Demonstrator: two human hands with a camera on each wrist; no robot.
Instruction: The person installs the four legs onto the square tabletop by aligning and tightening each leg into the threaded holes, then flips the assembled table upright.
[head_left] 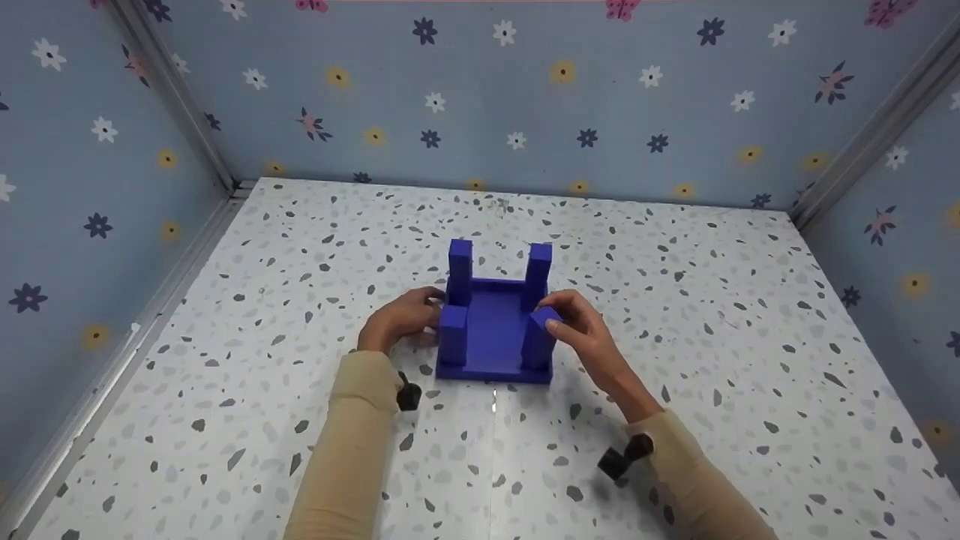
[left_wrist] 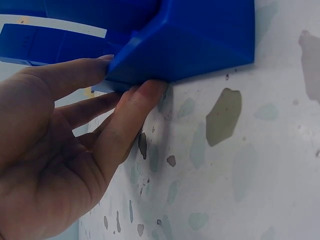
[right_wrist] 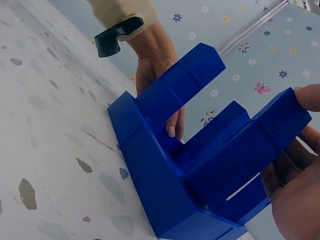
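Observation:
A blue plastic base [head_left: 495, 330] with a low raised rim lies flat, like a small upturned table. Square blue posts stand at its corners; the near right post [right_wrist: 250, 150] is turned askew to the others. Thumb and fingers of my right hand [head_left: 589, 334] pinch that post near its top. My left hand [head_left: 405, 315] holds the base's left side, and its fingers [left_wrist: 80, 75] meet the blue edge just above the tabletop. In the right wrist view a left fingertip shows behind the near left post [right_wrist: 182, 82]. Small raised marks are on some posts, too blurred to read.
The white speckled table [head_left: 675, 300] spreads around the base on every side. Flowered blue panels [head_left: 525, 97] close off the back and both sides, with metal strips [head_left: 176, 97] at the corners. Black camera mounts [head_left: 626, 456] stick out from both sleeves.

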